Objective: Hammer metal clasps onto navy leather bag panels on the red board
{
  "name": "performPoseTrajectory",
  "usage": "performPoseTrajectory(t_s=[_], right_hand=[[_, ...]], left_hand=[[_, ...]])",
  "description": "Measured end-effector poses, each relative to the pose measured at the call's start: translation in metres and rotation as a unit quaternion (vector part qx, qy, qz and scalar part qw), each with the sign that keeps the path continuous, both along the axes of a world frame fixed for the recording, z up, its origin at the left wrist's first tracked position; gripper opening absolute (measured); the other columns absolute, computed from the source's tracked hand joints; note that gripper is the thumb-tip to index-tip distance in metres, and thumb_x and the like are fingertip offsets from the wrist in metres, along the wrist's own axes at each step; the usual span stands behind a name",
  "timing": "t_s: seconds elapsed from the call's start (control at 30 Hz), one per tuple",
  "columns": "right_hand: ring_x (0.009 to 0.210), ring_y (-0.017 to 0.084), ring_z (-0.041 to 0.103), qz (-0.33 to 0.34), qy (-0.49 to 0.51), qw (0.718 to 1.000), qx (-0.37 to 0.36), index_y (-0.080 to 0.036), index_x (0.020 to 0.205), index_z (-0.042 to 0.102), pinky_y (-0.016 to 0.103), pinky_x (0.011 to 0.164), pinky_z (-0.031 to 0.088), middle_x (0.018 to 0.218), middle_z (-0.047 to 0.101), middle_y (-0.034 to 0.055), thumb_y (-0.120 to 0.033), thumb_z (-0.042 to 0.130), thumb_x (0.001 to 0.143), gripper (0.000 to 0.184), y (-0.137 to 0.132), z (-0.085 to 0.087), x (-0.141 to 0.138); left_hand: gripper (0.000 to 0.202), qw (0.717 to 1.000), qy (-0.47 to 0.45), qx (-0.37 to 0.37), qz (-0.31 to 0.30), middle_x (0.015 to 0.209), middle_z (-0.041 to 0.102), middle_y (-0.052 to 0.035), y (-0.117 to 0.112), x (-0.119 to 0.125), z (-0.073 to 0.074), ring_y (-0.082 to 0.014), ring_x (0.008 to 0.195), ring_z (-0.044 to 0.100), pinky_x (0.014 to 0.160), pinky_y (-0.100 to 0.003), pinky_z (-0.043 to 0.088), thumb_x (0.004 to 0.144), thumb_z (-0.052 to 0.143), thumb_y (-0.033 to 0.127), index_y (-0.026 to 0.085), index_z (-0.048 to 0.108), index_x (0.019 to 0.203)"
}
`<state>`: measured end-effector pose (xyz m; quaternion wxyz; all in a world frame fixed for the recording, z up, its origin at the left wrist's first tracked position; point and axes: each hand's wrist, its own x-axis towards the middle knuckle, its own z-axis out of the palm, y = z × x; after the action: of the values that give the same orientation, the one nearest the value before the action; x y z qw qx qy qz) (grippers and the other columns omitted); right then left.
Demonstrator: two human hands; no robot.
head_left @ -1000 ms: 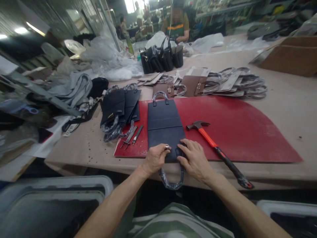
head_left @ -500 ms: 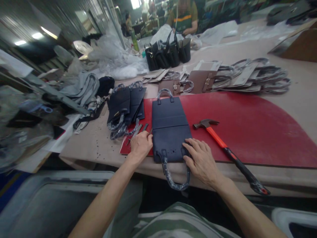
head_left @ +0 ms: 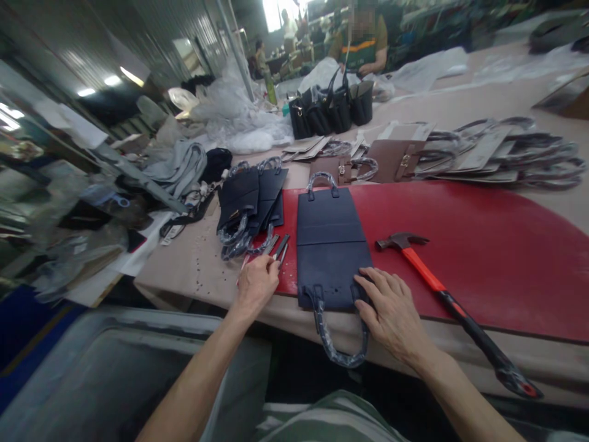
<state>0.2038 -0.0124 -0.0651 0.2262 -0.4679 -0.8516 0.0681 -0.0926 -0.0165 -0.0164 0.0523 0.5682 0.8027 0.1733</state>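
A flat navy bag panel (head_left: pixel 335 261) lies lengthwise at the table's front, with a few small holes near its lower end. One plastic-wrapped handle (head_left: pixel 343 359) hangs over the edge, the other handle (head_left: pixel 322 178) points away. My right hand (head_left: pixel 391 307) rests with fingers spread on the panel's lower right corner. To the panel's left, my left hand (head_left: pixel 256 283) is closed at the lower ends of several slim metal punches (head_left: pixel 281 247). Its fingers pinch one of them, partly hidden. A claw hammer (head_left: pixel 430 279) with a red and black handle lies to the right.
Under the panel is a red board (head_left: pixel 483 258). Navy bag pieces (head_left: pixel 248 199) are piled left; brown bag pieces (head_left: pixel 391 159) lie behind. Black bags (head_left: pixel 331 110) stand farther back, near a person (head_left: pixel 363 55). A grey bin (head_left: pixel 115 350) sits below left. Dark specks dot the table.
My left hand has moved away from the panel's left edge, leftward to the punches. My right hand stays on the panel. The view has shifted, so everything appears farther right.
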Motion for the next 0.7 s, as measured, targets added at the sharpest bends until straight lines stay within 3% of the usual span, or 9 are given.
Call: performPoseTrajectory(t_s=[0.13,0.23,0.33,0.4,0.5,0.6,0.7], right_hand=[[0.131,0.038,0.046,-0.003,0.009,1.000,0.017,-0.017,0.133,0.056,0.059,0.107,0.036,0.142,0.052,0.0187,-0.045,0.055,0.089,0.052,-0.009,-0.003,-0.003],[0.128,0.039,0.049,-0.062,0.004,0.996,0.062,-0.014,0.137,0.046,0.058,0.102,0.043,0.141,0.050,0.0223,-0.034,0.052,0.089,0.052,-0.028,-0.007,-0.008],[0.121,0.038,0.054,-0.114,-0.013,0.989,0.092,-0.016,0.136,0.044,0.054,0.095,0.049,0.137,0.053,0.0217,-0.024,0.050,0.088,0.050,-0.044,-0.015,-0.009],[0.113,0.037,0.058,-0.124,-0.022,0.987,0.096,-0.020,0.133,0.046,0.051,0.089,0.052,0.132,0.056,0.0191,-0.024,0.053,0.087,0.047,-0.049,-0.019,-0.007],[0.106,0.036,0.060,-0.122,-0.001,0.988,0.100,-0.022,0.126,0.049,0.050,0.086,0.053,0.126,0.058,0.0166,-0.021,0.055,0.083,0.043,-0.054,-0.026,-0.002],[0.111,0.037,0.058,-0.118,0.051,0.987,0.094,-0.023,0.125,0.049,0.052,0.089,0.053,0.127,0.056,0.0167,-0.021,0.054,0.083,0.042,-0.064,-0.033,0.001],[0.119,0.036,0.056,-0.150,0.142,0.978,0.028,-0.022,0.125,0.048,0.050,0.091,0.054,0.130,0.053,0.0164,-0.028,0.053,0.089,0.037,-0.078,-0.036,0.003]], left_hand=[[0.025,0.991,-0.131,-0.017,0.000,0.071,0.071,-0.0043,-0.036,0.019,-0.016,-0.0192,0.069,0.064,0.067,-0.028,0.039,0.090,0.058,0.034,0.019,0.071,0.075],[0.032,0.971,-0.237,-0.040,-0.005,0.060,0.063,-0.0018,-0.062,0.043,-0.038,-0.0185,0.062,0.059,0.060,-0.027,0.036,0.089,0.055,0.037,0.019,0.066,0.065],[0.037,0.939,-0.339,-0.047,0.026,0.054,0.056,-0.0009,-0.074,0.061,-0.057,-0.0195,0.058,0.057,0.055,-0.027,0.037,0.086,0.056,0.046,0.019,0.061,0.060],[0.038,0.906,-0.415,-0.047,0.066,0.058,0.060,-0.0015,-0.073,0.068,-0.063,-0.0205,0.058,0.059,0.053,-0.028,0.040,0.081,0.060,0.055,0.020,0.064,0.067],[0.050,0.823,-0.553,-0.061,0.114,0.071,0.068,-0.0026,-0.069,0.075,-0.057,-0.0208,0.060,0.065,0.053,-0.028,0.045,0.071,0.067,0.067,0.019,0.067,0.081],[0.061,0.746,-0.654,-0.067,0.106,0.075,0.070,-0.0031,-0.068,0.080,-0.046,-0.0195,0.061,0.066,0.053,-0.027,0.048,0.062,0.072,0.074,0.017,0.065,0.082],[0.063,0.706,-0.700,-0.060,0.090,0.064,0.067,-0.0018,-0.072,0.082,-0.039,-0.0165,0.053,0.060,0.046,-0.025,0.043,0.058,0.076,0.075,0.016,0.063,0.078]])
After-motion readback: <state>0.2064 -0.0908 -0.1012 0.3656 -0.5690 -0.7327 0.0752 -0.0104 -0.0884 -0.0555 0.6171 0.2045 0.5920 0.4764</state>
